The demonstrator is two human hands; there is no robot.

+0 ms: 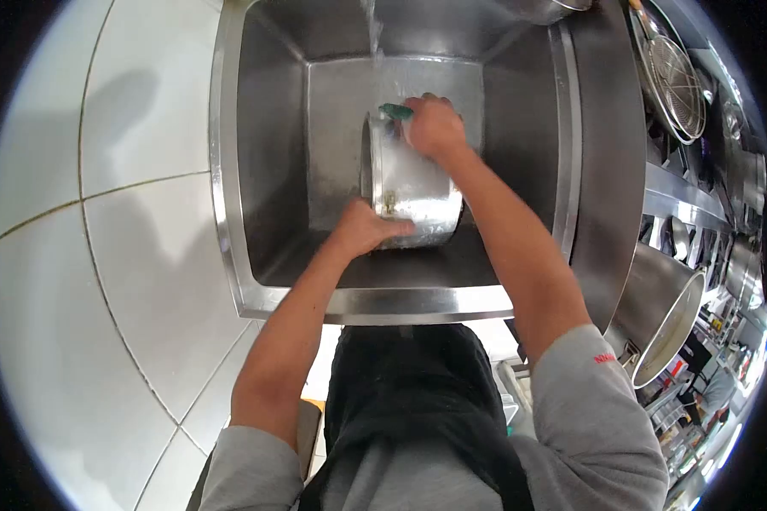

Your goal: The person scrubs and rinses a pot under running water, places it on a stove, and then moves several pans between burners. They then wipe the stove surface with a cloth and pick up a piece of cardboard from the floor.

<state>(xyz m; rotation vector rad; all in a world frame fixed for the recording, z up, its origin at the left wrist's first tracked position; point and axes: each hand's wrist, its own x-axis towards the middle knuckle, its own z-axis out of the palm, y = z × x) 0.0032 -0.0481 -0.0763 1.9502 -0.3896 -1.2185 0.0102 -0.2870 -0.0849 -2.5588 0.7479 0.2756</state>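
Observation:
A metal pot (pixel 413 183) lies tipped on its side in the steel sink (pixel 332 162), its opening turned to the left. My left hand (pixel 371 230) grips the pot's rim at the near end, the thumb lying along the outer wall. In my right hand (pixel 435 128) is a green scouring pad (pixel 395 111), partly hidden by the fingers, at the far end of the pot's side. Water (pixel 374 34) runs down into the sink behind the pot. A small dark mark shows on the pot wall near my left hand.
White tiles (pixel 145 153) cover the wall on the left. To the right of the sink, a wire strainer (pixel 675 78) hangs above a large pot (pixel 660 315). Part of another metal vessel (pixel 558 7) shows at the sink's far right corner.

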